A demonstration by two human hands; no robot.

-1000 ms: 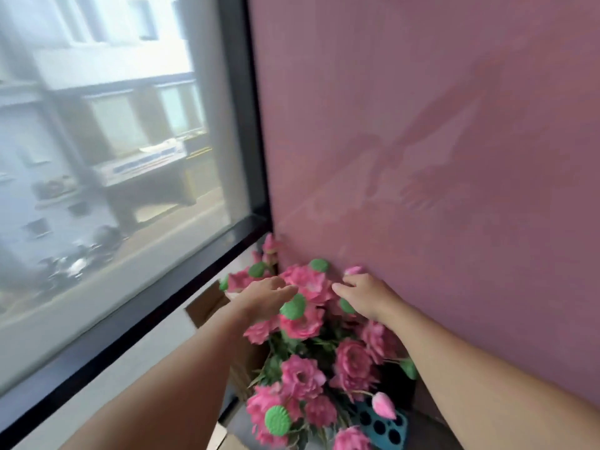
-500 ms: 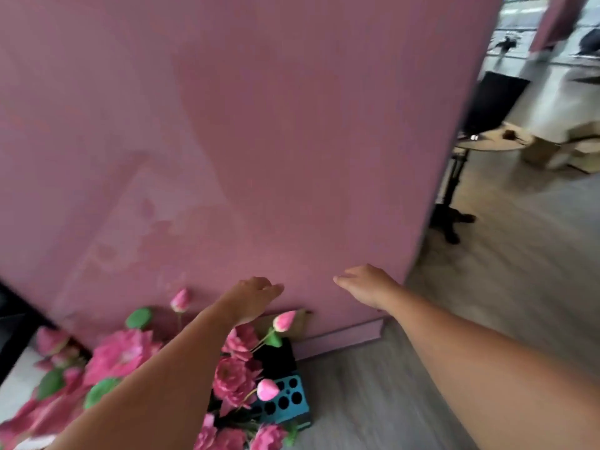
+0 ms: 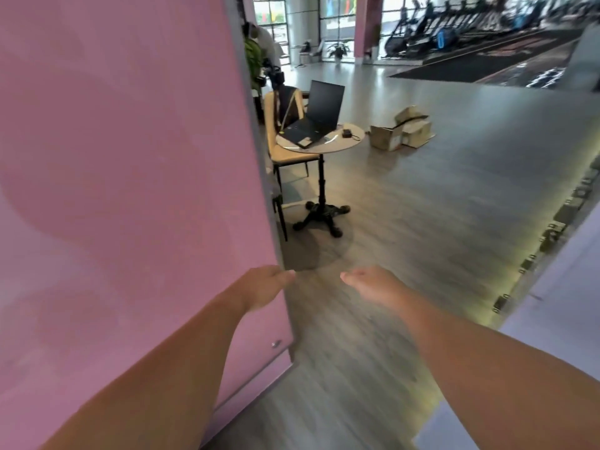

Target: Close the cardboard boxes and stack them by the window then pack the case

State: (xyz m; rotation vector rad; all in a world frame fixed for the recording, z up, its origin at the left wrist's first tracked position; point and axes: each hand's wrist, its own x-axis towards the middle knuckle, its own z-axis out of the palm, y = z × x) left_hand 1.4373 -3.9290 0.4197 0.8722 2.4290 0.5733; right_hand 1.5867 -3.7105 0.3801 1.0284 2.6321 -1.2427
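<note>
Several cardboard boxes (image 3: 402, 129) lie on the grey floor far ahead, past the round table, some with flaps up. My left hand (image 3: 264, 285) hangs in front of the pink wall's corner, fingers loosely curled and holding nothing. My right hand (image 3: 373, 285) is beside it over the floor, also loosely curled and empty. Both hands are far from the boxes. No case is in view.
A pink wall (image 3: 123, 190) fills the left. A round pedestal table (image 3: 321, 142) with an open laptop (image 3: 316, 115) and a chair (image 3: 285, 131) stands ahead. Treadmills (image 3: 454, 21) line the far back. A light strip (image 3: 535, 248) runs along the right floor edge.
My view has swung right, from the window and pink flowers to the open hall. Both hands have left the flowers and now hang empty in front of me.
</note>
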